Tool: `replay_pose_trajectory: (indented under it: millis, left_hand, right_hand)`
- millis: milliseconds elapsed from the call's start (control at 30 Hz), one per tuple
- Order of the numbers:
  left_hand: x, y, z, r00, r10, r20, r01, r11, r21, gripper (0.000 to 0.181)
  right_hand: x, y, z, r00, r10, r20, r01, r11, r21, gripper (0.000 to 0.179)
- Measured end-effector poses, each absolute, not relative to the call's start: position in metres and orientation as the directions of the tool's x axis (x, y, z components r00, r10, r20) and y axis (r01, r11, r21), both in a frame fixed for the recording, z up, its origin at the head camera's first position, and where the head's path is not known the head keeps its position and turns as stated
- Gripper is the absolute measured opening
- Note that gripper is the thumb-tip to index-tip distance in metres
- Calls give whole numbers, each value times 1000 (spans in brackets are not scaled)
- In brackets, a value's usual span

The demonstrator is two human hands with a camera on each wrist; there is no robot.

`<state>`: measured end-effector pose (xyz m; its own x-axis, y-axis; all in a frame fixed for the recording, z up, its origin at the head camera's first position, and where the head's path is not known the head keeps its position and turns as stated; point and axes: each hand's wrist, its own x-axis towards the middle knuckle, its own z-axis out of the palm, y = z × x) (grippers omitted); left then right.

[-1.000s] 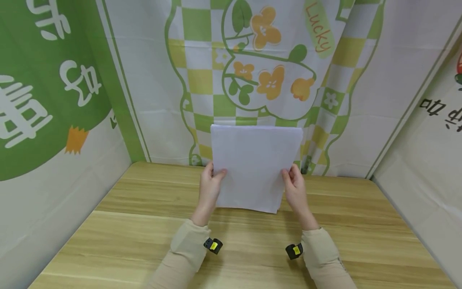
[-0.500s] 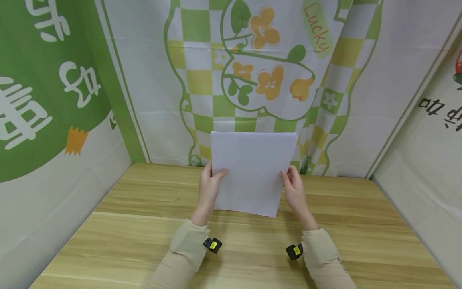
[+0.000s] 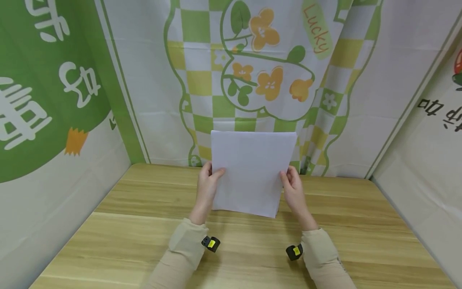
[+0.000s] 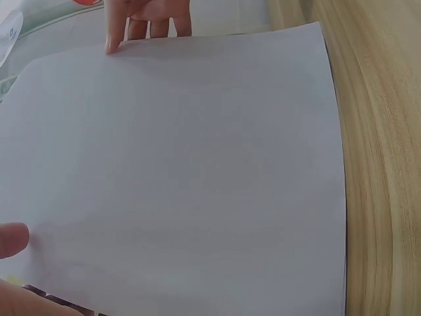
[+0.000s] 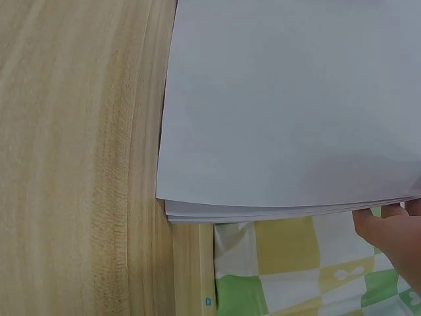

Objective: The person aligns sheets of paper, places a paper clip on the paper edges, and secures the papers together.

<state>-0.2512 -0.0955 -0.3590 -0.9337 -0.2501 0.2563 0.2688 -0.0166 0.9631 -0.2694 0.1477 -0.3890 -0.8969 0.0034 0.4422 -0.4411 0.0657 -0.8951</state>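
A stack of blank white paper (image 3: 250,172) stands tilted between both hands, its lower edge at the wooden table. My left hand (image 3: 207,184) grips the stack's left edge, thumb on the front face and the other fingers behind. At the opposite edge, my right hand (image 3: 294,186) pinches the stack the same way. The right wrist view shows several sheets of the paper (image 5: 289,105) slightly out of line at one corner. In the left wrist view, the fingertips of the right hand (image 4: 148,16) reach past the paper's far edge.
The wooden table (image 3: 245,257) extends around the stack. Behind it hangs a green and yellow checked curtain (image 3: 198,82) with flowers. Printed cloth walls stand at the left (image 3: 54,160) and right (image 3: 422,156). Black straps with yellow marks sit by both wrists.
The stack has come down slightly and its top edge sits lower than a second ago. The sheets' edges look more even. Both hands keep hold, the left shifted slightly outward.
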Motion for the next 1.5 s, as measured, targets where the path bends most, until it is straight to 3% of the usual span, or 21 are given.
replay_pose_trajectory:
  millis: [467,1000,1200,1400,1500]
  left_hand:
    - [-255,-104,-362,-960,-145,241,247,-19,969,30]
    - [-256,-104,-366,-956,-114,269,274,-25,962,41]
    - [-255,-101,-364,-952,-116,282,287,-28,957,41]
    - [-253,-98,-365,-950,-132,282,289,-33,957,41]
    - [-253,-97,-366,-947,-143,287,294,-32,955,40]
  right_hand:
    - [-271,147,-388,-893,12,450,-447,91,-890,29]
    - [-271,141,-378,-877,9,480,-478,86,-874,35]
    - [-259,133,-363,-887,37,460,-448,170,-878,34]
    - [-242,125,-349,-856,42,515,-475,329,-816,37]
    - [-240,125,-347,-858,29,513,-475,336,-813,38]
